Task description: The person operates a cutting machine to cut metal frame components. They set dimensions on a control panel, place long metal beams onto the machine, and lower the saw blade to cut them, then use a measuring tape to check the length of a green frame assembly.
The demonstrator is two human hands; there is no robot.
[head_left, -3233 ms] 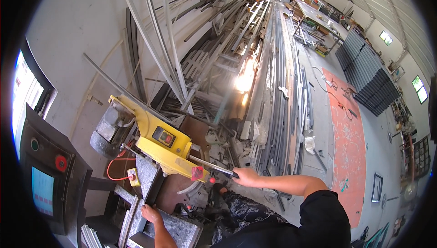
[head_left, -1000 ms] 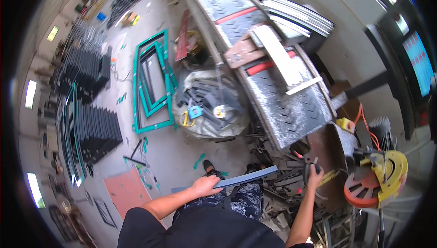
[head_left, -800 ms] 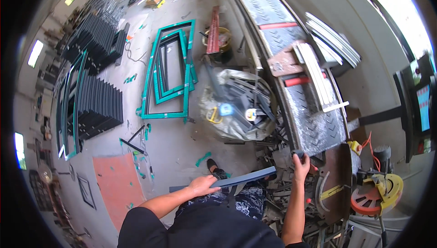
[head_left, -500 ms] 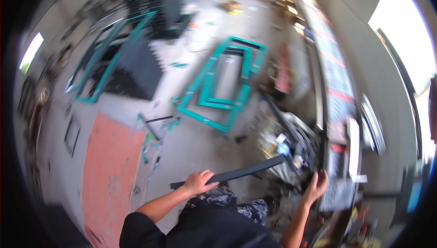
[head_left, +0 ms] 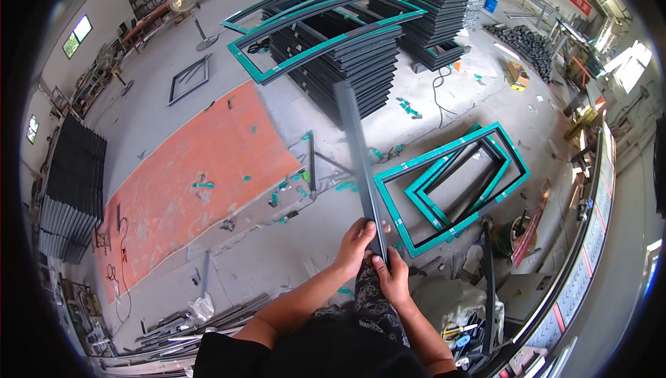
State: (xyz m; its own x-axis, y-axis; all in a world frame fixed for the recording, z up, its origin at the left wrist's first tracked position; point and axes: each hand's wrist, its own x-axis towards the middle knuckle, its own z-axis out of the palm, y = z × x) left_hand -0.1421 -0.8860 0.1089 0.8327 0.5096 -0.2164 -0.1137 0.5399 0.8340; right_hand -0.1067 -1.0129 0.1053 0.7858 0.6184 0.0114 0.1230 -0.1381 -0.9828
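Note:
A long, dark grey metal profile bar [head_left: 355,152] points away from me, its far end raised in front of the stacked frames. My left hand [head_left: 359,243] is wrapped round the bar close to its near end. Just below, my right hand [head_left: 393,275] grips the same end, thumb along the bar. To the right of the bar, rectangular frames with green edging [head_left: 409,245] lie on the floor, one inside another.
An orange-red mat [head_left: 201,163] covers the floor at left, with green scraps about. Tall stacks of dark frames [head_left: 333,66] stand ahead. Loose bars [head_left: 201,329] lie at lower left. A long bench [head_left: 579,274] runs along the right, a bag of clutter [head_left: 444,308] beside it.
My view has swung left. The bar, held crosswise by my left hand alone, now points forward. My right hand has come from beside the bench onto the bar.

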